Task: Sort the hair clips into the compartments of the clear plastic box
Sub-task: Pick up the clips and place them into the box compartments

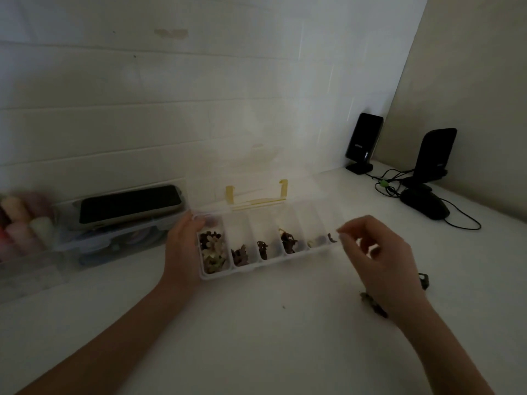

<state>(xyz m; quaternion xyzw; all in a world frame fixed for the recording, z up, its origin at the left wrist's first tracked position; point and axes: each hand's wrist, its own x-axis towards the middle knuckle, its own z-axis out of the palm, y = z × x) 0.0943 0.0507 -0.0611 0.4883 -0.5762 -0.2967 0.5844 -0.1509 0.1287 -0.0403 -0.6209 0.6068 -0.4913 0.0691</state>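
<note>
I see the clear box [273,262] open on the white table [256,337], clips in its compartments. Left hand [182,252] braces its left end, fingers mostly straight. Right hand [376,260] hovers at the right end, fingers curled; can't tell if it's pinching anything. Loose clips [373,305] lie beside that wrist.

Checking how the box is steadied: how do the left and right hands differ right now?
The left hand rests against the clear plastic box's left end, while the right hand hovers by its right end. The left fingers lie fairly straight; the right ones are curled, pinched, seemingly empty. Both stay close to the box.
</note>
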